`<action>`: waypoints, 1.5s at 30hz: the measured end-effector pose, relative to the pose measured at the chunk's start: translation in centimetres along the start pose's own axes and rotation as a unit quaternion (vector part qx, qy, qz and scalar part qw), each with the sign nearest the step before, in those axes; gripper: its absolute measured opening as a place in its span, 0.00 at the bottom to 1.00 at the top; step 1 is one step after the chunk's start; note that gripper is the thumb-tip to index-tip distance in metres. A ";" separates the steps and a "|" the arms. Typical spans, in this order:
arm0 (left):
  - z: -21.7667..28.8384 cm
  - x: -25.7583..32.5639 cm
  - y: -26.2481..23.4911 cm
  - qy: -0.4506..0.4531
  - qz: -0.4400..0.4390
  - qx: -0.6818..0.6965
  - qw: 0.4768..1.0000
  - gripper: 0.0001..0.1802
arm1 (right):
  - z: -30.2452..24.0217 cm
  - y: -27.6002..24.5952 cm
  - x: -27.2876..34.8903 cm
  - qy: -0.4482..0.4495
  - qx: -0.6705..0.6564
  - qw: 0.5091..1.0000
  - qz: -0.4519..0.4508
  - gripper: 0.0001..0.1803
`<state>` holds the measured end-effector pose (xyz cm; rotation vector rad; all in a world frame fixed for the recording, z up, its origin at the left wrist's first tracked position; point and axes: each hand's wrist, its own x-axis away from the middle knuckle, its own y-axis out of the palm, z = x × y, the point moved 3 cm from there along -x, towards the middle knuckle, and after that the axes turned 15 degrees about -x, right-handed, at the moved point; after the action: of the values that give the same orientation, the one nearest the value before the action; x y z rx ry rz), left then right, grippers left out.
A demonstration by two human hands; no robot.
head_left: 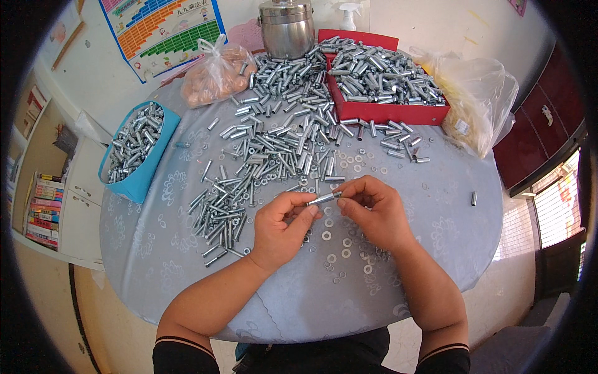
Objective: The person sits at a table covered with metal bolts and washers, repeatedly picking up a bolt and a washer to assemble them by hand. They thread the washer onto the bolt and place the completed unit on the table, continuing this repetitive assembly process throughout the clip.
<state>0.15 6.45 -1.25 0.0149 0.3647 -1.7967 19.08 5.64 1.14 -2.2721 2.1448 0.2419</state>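
Over the middle of the table, my left hand (278, 225) and my right hand (378, 210) hold a metal expansion bolt (324, 199) between them, lying nearly level. My left thumb and fingers pinch its left end. The right fingertips close round the other end, hiding the small part there. Left of my hands lies a heap of loose bolts (219, 215). Beyond them spreads a pile of shiny metal sleeves (293, 134), with nuts (265, 181) at its near edge. Flat washers (327, 235) are scattered on the cloth below and between my hands.
A blue bin (132, 189) full of metal pieces stands at the left. The red box (398, 115) at the back is heaped with sleeves. Around them are a bag of brown round items (212, 84), a steel pot (287, 31), a yellowish-filled bag (476, 118) and a lone sleeve (474, 198).
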 end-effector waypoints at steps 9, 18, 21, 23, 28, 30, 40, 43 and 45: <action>-0.3 0.0 0.1 0.001 -0.032 0.021 0.999 0.10 | -0.6 0.2 0.0 0.047 -0.134 0.989 0.028 0.07; 0.6 0.0 -0.2 0.021 0.037 0.066 0.997 0.10 | -0.3 -0.2 0.1 0.079 0.016 0.997 -0.004 0.11; 0.8 -0.2 -1.0 0.034 0.109 0.065 0.991 0.10 | -0.9 0.6 0.5 -0.095 0.175 0.963 -0.184 0.11; 0.4 -0.3 -1.5 0.034 0.139 0.075 0.987 0.10 | -1.4 1.8 0.9 -0.121 0.224 0.933 -0.253 0.09; 0.2 -0.6 -1.7 0.013 0.155 0.096 0.983 0.10 | -0.8 3.9 1.9 -0.156 0.303 0.885 -0.319 0.04; 0.0 -0.6 -1.7 0.009 0.150 0.105 0.983 0.10 | -0.6 4.0 2.1 -0.147 0.327 0.874 -0.329 0.03; 0.4 0.0 -0.8 0.003 0.048 0.108 0.993 0.10 | -0.4 0.9 0.3 -0.027 0.080 0.996 0.030 0.06; 0.3 0.2 -0.5 0.023 0.023 0.056 0.998 0.09 | -0.4 0.2 0.2 0.021 -0.045 0.997 0.062 0.06; 0.2 0.2 -0.5 0.018 0.012 0.064 0.998 0.10 | -0.9 0.7 0.2 0.035 -0.083 0.995 0.052 0.06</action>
<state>-0.30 6.29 -1.00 0.1407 0.2733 -1.7957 18.51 5.27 2.04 -2.2868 2.3668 0.3597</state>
